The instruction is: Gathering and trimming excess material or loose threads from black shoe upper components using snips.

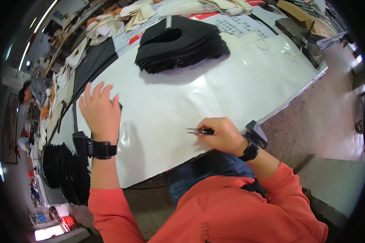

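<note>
My right hand (221, 133) is closed around a pair of small thread snips (194, 131), their pointed metal blades aimed left above the white tabletop (166, 113). On the left, my left hand (100, 110) is raised over the table with its fingers spread. A small dark bit shows beside its thumb, too hidden to name. Beyond both hands lies a thick stack of black cut pieces (182, 48) with a rounded opening, a pale strip across its top. Neither hand touches the stack.
A bundle of black strips (64, 172) hangs at the table's left side. Printed sheets (241, 24) and pale cut pieces (136, 16) lie along the far edge. A dark machine-like object (298, 36) and a cardboard box (304, 18) stand far right. Loose thread (262, 44) lies nearby.
</note>
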`<action>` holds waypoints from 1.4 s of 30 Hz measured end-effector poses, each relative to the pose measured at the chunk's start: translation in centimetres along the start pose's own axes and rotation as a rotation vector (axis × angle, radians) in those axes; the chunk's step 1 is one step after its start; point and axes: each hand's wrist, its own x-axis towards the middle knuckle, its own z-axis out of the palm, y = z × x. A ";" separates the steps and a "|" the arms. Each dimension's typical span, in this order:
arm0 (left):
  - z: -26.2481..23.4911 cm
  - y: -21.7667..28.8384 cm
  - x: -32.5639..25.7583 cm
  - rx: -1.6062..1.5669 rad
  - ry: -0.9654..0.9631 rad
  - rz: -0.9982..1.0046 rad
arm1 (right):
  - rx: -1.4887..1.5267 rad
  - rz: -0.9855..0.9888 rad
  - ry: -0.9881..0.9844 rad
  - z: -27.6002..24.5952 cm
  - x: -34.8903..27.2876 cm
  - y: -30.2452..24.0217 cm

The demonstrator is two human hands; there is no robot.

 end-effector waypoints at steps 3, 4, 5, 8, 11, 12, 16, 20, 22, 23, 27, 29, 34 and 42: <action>-0.2 5.7 3.0 -0.068 0.064 0.096 | -0.003 -0.024 0.023 0.0 -0.2 0.4; -0.2 7.5 3.8 -0.113 0.090 0.131 | 0.006 -0.038 0.018 0.0 -0.3 0.6; -0.1 8.9 4.5 -0.157 0.112 0.164 | 0.020 -0.073 0.035 0.2 -0.4 0.9; 1.6 12.6 6.6 -0.219 0.150 0.203 | 0.044 -0.056 0.038 -0.1 -0.5 0.8; 3.8 14.4 8.9 -0.270 0.229 0.225 | 0.051 -0.051 0.020 -0.3 -0.4 0.6; 4.3 14.8 9.5 -0.319 0.239 0.230 | 0.057 -0.042 0.003 -0.3 -0.4 0.6; 4.5 16.2 11.1 -0.402 -0.004 0.116 | 0.075 -0.083 0.030 -0.4 -0.4 1.2; 4.8 14.3 12.0 -0.682 -0.083 0.065 | 0.106 -0.094 0.017 -0.5 -0.4 1.2; 4.2 14.0 12.3 -0.713 -0.135 0.053 | 0.108 -0.102 0.011 -0.4 -0.3 1.2; 4.3 14.2 12.3 -0.591 -0.083 0.159 | 0.109 -0.102 0.011 -0.5 -0.3 1.3; 4.9 14.8 12.1 -0.325 0.043 0.301 | 0.097 -0.091 0.005 -0.7 -0.4 1.2; 5.3 15.0 12.1 -0.303 0.114 0.201 | 0.100 -0.087 0.001 -0.7 -0.4 1.1; 4.5 13.0 12.6 -0.567 0.019 -0.030 | 0.091 -0.114 0.031 -0.4 -0.5 1.2; 1.1 7.6 8.7 -0.397 0.378 0.103 | 0.170 -0.041 -0.006 -2.3 -0.9 1.1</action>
